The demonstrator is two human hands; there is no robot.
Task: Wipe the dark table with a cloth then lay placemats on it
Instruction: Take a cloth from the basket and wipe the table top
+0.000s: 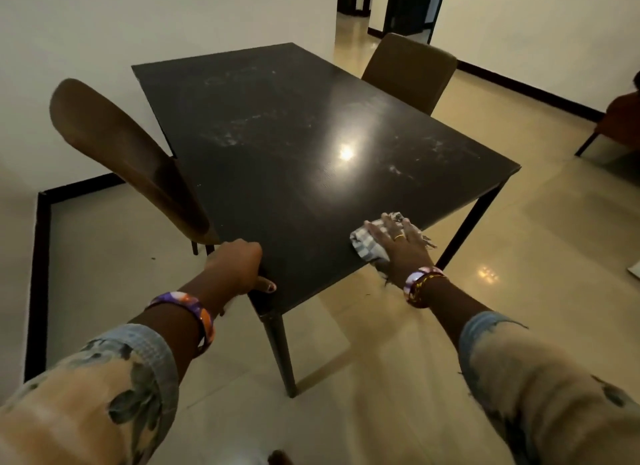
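Note:
The dark table (284, 145) stretches away from me, with pale dusty smears across its middle and far part. My right hand (398, 239) lies flat with straight fingers on a grey-and-white checked cloth (365, 245), pressing it to the tabletop near the front right edge. My left hand (239, 267) grips the table's near corner, fingers curled over the edge and thumb beneath it. No placemats are in view.
A brown chair (121, 152) stands tucked at the table's left side, another brown chair (412, 69) at the far right side. A white wall runs along the left and back. Glossy beige floor surrounds the table; a dark seat (620, 121) sits at the right edge.

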